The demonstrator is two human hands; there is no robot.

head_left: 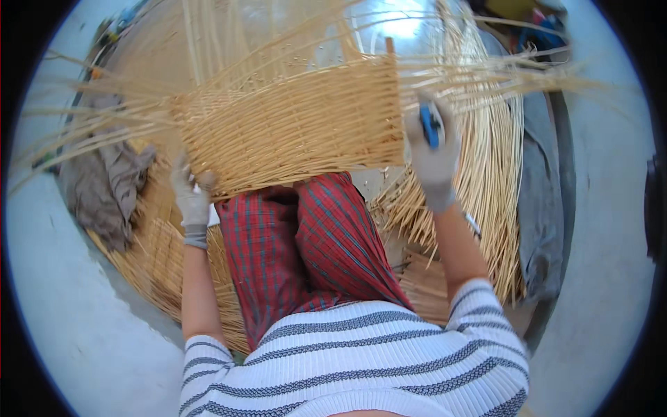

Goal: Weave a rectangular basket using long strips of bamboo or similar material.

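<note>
A woven wicker panel (295, 125) is tilted above my lap, with long loose canes fanning out from its left, right and far sides. My left hand (190, 193), in a pale work glove, grips the panel's lower left corner. At the panel's right edge is my right hand (438, 153), gloved as well and closed around a small blue hand tool (429, 126). Blur hides the tool's working end, so its exact kind is unclear. I cannot tell whether the right hand also touches the panel's edge.
A thick bundle of pale canes (479, 160) lies on the right, beside a grey cloth (540, 215). On the left, a crumpled grey-brown cloth (104, 187) rests near more woven wicker (156, 257). Red plaid fabric (313, 236) covers my legs.
</note>
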